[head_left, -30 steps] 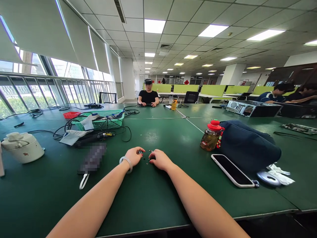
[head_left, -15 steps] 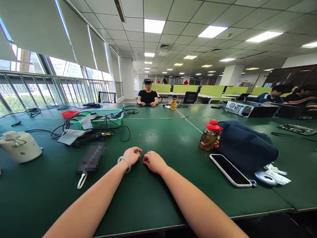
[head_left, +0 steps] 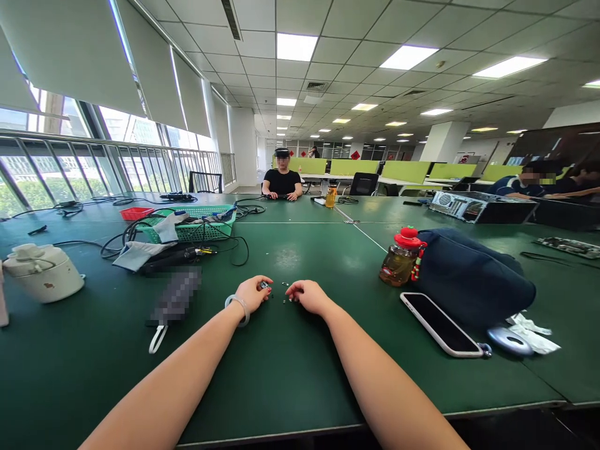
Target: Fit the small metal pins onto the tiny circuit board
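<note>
My left hand, with a pale bangle on its wrist, rests above the green table. Between its thumb and fingers is a small silvery metal part, too small to name exactly. To its right, my right hand is closed, fingertips bent down to the tabletop. What those fingertips pinch, if anything, is too small to make out. Several tiny metal pieces lie on the table between the two hands, some right by the right fingertips.
At left are a green basket with cables, a dark pouch and a white pot. A phone, bottle and dark blue bag lie at right. Across the table sits a person.
My right hand has moved a little right, away from my left hand. Tiny pieces now show in the gap between them. The left hand still holds the small metal part.
</note>
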Demonstrator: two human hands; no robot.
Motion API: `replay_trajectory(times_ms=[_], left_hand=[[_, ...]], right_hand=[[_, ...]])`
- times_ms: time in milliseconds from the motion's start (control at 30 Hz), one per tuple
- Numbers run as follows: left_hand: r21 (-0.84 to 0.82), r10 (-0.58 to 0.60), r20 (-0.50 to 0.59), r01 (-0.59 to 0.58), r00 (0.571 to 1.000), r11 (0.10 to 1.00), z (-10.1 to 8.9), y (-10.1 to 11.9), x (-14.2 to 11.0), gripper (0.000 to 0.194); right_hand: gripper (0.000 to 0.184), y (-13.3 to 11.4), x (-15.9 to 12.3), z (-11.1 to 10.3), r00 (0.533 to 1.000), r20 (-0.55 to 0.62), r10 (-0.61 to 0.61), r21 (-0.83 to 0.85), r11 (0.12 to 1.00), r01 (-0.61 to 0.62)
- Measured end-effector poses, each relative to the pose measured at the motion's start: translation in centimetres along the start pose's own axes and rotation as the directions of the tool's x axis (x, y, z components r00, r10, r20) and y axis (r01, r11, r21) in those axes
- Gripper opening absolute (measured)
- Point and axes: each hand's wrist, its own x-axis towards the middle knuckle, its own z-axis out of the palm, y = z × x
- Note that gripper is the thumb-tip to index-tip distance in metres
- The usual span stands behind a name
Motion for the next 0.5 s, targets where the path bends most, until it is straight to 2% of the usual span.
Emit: replay_trajectory(times_ms=[133, 200, 300, 400, 500], left_hand=[[-0.209, 0.079, 0.148, -0.047, 0.986, 0.977, 0.7, 0.5, -0.3, 0.026], [-0.260, 0.121, 0.160, -0.076, 0.980, 0.963, 0.7, 0.8, -0.4, 0.027], [-0.209, 0.142, 0.079, -0.122, 0.987, 0.970, 0.5, 0.8, -0.4, 0.028], [-0.112, 0.085, 0.038, -0.080, 0.996, 0.990, 0.2, 0.6, -0.3, 0.029], [-0.044, 0.045, 0.039, -0.043, 0.998, 0.998, 0.1, 0.4, -0.3, 0.031]], right_hand=[[0.027, 0.2, 0.1, -0.2, 0.999, 0.005, 0.049, 0.043, 0.998, -0.049], [0.021, 0.0, 0.0, -0.1, 0.999, 0.000, 0.053, 0.036, 0.998, -0.053], [0.018, -0.4, -0.1, 0.2, 0.999, -0.015, 0.034, -0.011, 0.999, -0.034], [0.017, -0.9, -0.2, 0.5, 1.000, -0.028, -0.007, -0.093, 0.996, 0.005], [0.008, -1.2, -0.3, 0.8, 0.999, -0.030, -0.041, -0.177, 0.984, 0.035]])
